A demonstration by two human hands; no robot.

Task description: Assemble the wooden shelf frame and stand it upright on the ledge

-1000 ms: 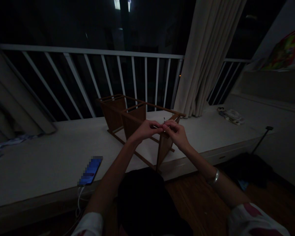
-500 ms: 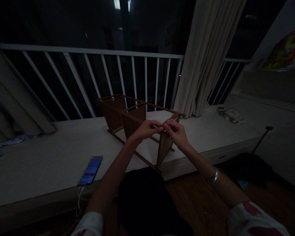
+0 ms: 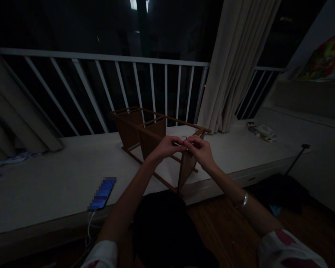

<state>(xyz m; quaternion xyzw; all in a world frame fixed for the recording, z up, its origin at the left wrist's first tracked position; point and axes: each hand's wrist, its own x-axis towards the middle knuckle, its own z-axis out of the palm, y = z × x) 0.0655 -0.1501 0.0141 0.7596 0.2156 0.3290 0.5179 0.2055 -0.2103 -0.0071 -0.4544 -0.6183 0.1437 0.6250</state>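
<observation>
A wooden shelf rack point(image 3: 153, 140) lies on its side on the white window ledge. Over its near end, my left hand point(image 3: 167, 146) and my right hand point(image 3: 200, 149) meet at the fingertips, both closed in a pinch. Between them a thin, pale, bent metal piece that looks like a hex key point(image 3: 184, 137) sticks up a little. My fingers hide its lower part, and whether it touches the rack cannot be seen. A silver bracelet point(image 3: 245, 199) circles my right wrist.
A phone point(image 3: 102, 194) with a white cable lies on the ledge point(image 3: 53, 186) at the left. White railings point(image 3: 150, 89) and a beige curtain point(image 3: 229, 74) stand behind the rack. At the right are a small cloth-like bundle point(image 3: 262, 132) and a dark heap point(image 3: 284, 191) on the floor.
The bent metal piece now shows more clearly above my fingertips. My right fingers have shifted slightly; both hands stay at the same end of the rack.
</observation>
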